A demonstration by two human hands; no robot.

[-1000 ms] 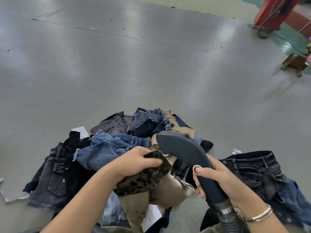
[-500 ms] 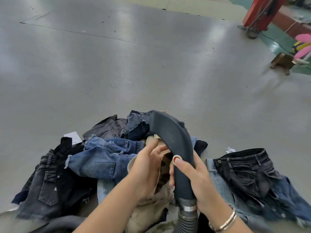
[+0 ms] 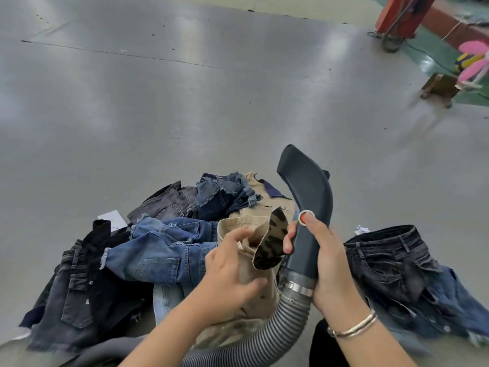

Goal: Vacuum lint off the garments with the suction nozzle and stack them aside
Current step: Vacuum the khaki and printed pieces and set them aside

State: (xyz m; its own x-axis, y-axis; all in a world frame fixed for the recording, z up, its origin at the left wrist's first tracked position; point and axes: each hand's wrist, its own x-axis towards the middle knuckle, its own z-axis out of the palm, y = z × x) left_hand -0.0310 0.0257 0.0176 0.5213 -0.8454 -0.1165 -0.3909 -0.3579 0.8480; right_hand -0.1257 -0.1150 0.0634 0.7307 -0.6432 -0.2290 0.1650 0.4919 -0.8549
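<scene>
Nowhere legible writing — white tag beside garments.

The right hand has raised the curved dark plastic suction nozzle off the pile, its mouth now pointing up and away. The left hand has shifted lower on the beige leopard-lined garment.

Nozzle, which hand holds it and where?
The right hand grips the nozzle around its lower handle, just above the hose, thumb on the red button.
</scene>
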